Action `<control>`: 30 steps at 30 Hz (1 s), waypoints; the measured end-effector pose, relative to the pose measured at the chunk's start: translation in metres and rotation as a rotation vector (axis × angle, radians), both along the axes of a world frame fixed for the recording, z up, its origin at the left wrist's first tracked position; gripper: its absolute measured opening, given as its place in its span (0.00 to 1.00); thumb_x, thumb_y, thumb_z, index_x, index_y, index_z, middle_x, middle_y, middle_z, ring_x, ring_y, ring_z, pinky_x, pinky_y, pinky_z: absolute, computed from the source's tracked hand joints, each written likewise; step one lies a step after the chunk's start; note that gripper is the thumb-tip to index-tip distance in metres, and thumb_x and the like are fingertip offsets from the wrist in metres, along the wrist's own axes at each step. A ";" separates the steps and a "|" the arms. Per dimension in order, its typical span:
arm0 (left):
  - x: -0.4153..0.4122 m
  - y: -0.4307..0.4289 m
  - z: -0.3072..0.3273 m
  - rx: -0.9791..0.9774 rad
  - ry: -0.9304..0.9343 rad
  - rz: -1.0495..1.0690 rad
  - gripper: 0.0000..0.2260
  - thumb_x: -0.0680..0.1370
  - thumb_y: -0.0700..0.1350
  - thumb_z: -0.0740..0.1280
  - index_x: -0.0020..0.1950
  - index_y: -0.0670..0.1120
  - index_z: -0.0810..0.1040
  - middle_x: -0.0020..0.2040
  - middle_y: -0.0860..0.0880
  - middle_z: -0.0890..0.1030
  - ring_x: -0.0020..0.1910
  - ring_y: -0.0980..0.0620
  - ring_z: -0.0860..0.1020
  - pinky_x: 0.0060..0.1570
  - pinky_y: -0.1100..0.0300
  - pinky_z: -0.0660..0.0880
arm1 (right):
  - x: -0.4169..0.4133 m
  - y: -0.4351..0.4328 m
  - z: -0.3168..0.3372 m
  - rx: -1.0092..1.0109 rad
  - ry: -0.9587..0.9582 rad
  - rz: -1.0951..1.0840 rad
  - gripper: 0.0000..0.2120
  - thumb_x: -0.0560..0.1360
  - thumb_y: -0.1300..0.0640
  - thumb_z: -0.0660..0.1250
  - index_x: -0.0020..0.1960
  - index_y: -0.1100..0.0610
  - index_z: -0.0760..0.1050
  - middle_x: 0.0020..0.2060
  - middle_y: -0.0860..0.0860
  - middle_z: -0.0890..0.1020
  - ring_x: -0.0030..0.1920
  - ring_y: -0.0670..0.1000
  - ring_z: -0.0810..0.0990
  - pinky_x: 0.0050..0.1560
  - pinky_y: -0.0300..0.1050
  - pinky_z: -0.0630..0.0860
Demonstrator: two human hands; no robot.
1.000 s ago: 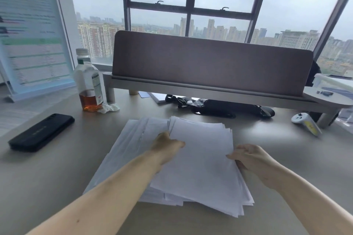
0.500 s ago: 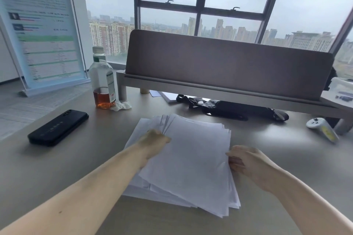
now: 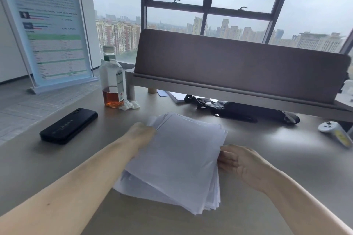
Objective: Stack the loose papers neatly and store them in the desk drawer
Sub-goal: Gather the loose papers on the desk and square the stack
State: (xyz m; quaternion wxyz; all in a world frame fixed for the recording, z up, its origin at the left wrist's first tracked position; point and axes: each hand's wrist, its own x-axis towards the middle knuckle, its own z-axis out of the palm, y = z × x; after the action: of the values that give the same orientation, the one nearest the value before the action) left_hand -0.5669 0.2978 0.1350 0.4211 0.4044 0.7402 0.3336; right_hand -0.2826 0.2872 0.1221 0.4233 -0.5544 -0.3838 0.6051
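A pile of white papers lies on the grey desk right in front of me, its sheets still fanned unevenly at the near and far edges. My left hand grips the pile's far left edge, fingers tucked under the sheets. My right hand presses against the right edge with fingers curled onto the stack. No drawer is in view.
A black phone lies at the left. A bottle with amber liquid and a crumpled tissue stand behind it. A folded black umbrella lies under the divider shelf. A white controller rests far right.
Both hands have pushed the spread sheets inward; the pile is narrower and more gathered than a second ago. The view has shifted right and nearer.
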 end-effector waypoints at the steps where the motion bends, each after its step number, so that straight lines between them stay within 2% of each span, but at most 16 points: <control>1: -0.001 0.001 0.004 -0.008 -0.065 -0.009 0.19 0.74 0.48 0.70 0.62 0.39 0.79 0.54 0.39 0.84 0.51 0.39 0.83 0.58 0.46 0.79 | -0.002 0.001 -0.001 0.007 0.006 -0.001 0.09 0.74 0.66 0.69 0.53 0.68 0.81 0.43 0.62 0.87 0.43 0.59 0.85 0.45 0.48 0.83; 4: -0.007 0.002 0.008 -0.074 -0.127 -0.032 0.24 0.75 0.45 0.74 0.69 0.39 0.74 0.57 0.40 0.82 0.57 0.40 0.80 0.63 0.47 0.75 | -0.004 0.000 0.000 0.045 0.005 0.039 0.05 0.75 0.65 0.69 0.49 0.67 0.81 0.36 0.58 0.87 0.37 0.56 0.85 0.50 0.51 0.82; 5: -0.009 0.002 0.005 -0.084 -0.117 -0.041 0.27 0.75 0.45 0.74 0.71 0.39 0.72 0.60 0.41 0.80 0.60 0.40 0.78 0.64 0.49 0.72 | -0.002 -0.002 0.001 0.046 0.013 0.060 0.04 0.76 0.65 0.69 0.44 0.65 0.79 0.30 0.56 0.85 0.32 0.53 0.84 0.48 0.51 0.81; 7: -0.011 0.002 0.001 -0.077 -0.099 -0.095 0.27 0.74 0.45 0.75 0.71 0.39 0.73 0.63 0.41 0.80 0.61 0.42 0.77 0.64 0.52 0.70 | 0.001 -0.004 0.003 0.038 0.038 0.086 0.10 0.77 0.64 0.67 0.37 0.63 0.74 0.22 0.50 0.80 0.23 0.47 0.79 0.42 0.47 0.76; 8: -0.010 0.002 0.000 -0.068 -0.131 -0.129 0.24 0.74 0.43 0.76 0.68 0.40 0.76 0.60 0.41 0.83 0.58 0.42 0.81 0.62 0.50 0.74 | 0.003 -0.005 0.004 0.032 0.044 0.093 0.10 0.77 0.64 0.67 0.36 0.62 0.75 0.22 0.50 0.80 0.23 0.47 0.80 0.43 0.47 0.75; 10: -0.002 0.002 -0.003 -0.003 -0.162 -0.181 0.18 0.75 0.40 0.74 0.63 0.42 0.78 0.53 0.42 0.85 0.49 0.43 0.85 0.48 0.52 0.81 | 0.005 -0.005 0.001 0.037 0.031 0.089 0.04 0.75 0.64 0.70 0.43 0.65 0.80 0.34 0.55 0.87 0.33 0.50 0.86 0.50 0.48 0.79; 12: 0.011 -0.002 0.001 0.132 -0.020 -0.221 0.16 0.75 0.40 0.73 0.62 0.44 0.78 0.53 0.45 0.85 0.47 0.47 0.84 0.41 0.58 0.79 | 0.007 -0.007 -0.002 0.039 -0.011 0.074 0.08 0.73 0.62 0.73 0.49 0.66 0.84 0.46 0.59 0.89 0.43 0.54 0.88 0.53 0.47 0.80; 14: 0.027 -0.008 0.010 0.331 0.050 -0.250 0.14 0.76 0.41 0.72 0.61 0.45 0.77 0.55 0.46 0.84 0.52 0.46 0.83 0.49 0.54 0.79 | 0.010 -0.010 -0.004 0.056 -0.061 0.058 0.16 0.70 0.55 0.76 0.52 0.66 0.84 0.49 0.60 0.88 0.48 0.58 0.88 0.55 0.48 0.81; 16: 0.041 -0.018 0.024 0.537 -0.063 -0.350 0.15 0.77 0.38 0.70 0.62 0.46 0.77 0.56 0.47 0.85 0.57 0.45 0.83 0.57 0.51 0.79 | 0.013 -0.012 0.000 0.095 -0.060 0.004 0.27 0.66 0.47 0.79 0.53 0.68 0.83 0.44 0.61 0.88 0.45 0.60 0.88 0.52 0.48 0.82; 18: 0.051 -0.024 0.041 0.694 -0.160 -0.391 0.16 0.77 0.37 0.70 0.63 0.47 0.77 0.56 0.47 0.85 0.57 0.47 0.84 0.60 0.50 0.78 | 0.015 -0.014 0.015 0.142 0.024 -0.087 0.24 0.69 0.46 0.77 0.50 0.68 0.81 0.35 0.59 0.87 0.35 0.56 0.87 0.40 0.44 0.83; 20: 0.056 -0.028 0.060 0.809 -0.195 -0.377 0.15 0.76 0.40 0.72 0.62 0.45 0.75 0.56 0.42 0.84 0.56 0.40 0.82 0.60 0.42 0.77 | 0.016 -0.016 0.036 0.275 0.107 -0.134 0.20 0.73 0.48 0.74 0.55 0.64 0.81 0.44 0.62 0.88 0.42 0.58 0.89 0.41 0.49 0.85; 21: 0.058 -0.028 0.067 0.848 -0.204 -0.365 0.16 0.76 0.40 0.72 0.62 0.45 0.75 0.56 0.42 0.83 0.56 0.40 0.82 0.60 0.42 0.77 | 0.018 -0.017 0.047 0.388 0.129 -0.156 0.19 0.73 0.50 0.73 0.57 0.63 0.81 0.49 0.61 0.88 0.44 0.58 0.89 0.41 0.49 0.84; 23: 0.061 -0.027 0.076 0.886 -0.178 -0.353 0.19 0.75 0.40 0.73 0.64 0.51 0.75 0.55 0.47 0.85 0.55 0.47 0.83 0.57 0.48 0.80 | 0.018 -0.021 0.068 0.652 0.111 -0.171 0.14 0.75 0.56 0.72 0.58 0.61 0.81 0.50 0.57 0.88 0.47 0.56 0.89 0.42 0.47 0.83; 25: 0.067 -0.028 0.076 0.896 -0.170 -0.306 0.19 0.75 0.38 0.74 0.63 0.51 0.77 0.53 0.51 0.87 0.52 0.54 0.85 0.51 0.56 0.81 | 0.012 -0.028 0.082 0.798 -0.055 -0.150 0.09 0.77 0.59 0.70 0.56 0.60 0.81 0.46 0.51 0.89 0.47 0.52 0.88 0.43 0.44 0.82; 27: 0.072 -0.030 0.069 0.923 -0.222 -0.211 0.18 0.74 0.37 0.75 0.62 0.48 0.79 0.51 0.52 0.87 0.48 0.58 0.86 0.43 0.66 0.79 | 0.008 -0.035 0.083 0.843 -0.153 -0.114 0.08 0.78 0.59 0.69 0.57 0.59 0.80 0.46 0.50 0.89 0.46 0.50 0.88 0.43 0.43 0.82; 30: 0.074 -0.033 0.052 0.903 -0.265 -0.161 0.20 0.70 0.37 0.78 0.60 0.47 0.79 0.48 0.54 0.88 0.45 0.60 0.85 0.39 0.69 0.78 | 0.016 -0.040 0.071 0.821 -0.172 -0.115 0.10 0.77 0.58 0.71 0.58 0.56 0.79 0.49 0.53 0.88 0.50 0.55 0.88 0.49 0.56 0.84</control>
State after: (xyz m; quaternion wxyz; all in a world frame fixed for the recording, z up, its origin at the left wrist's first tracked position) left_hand -0.4931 0.2651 0.1869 0.3184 0.5569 0.4275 0.6370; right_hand -0.2671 0.2471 0.1929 0.6085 -0.4087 -0.5953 0.3290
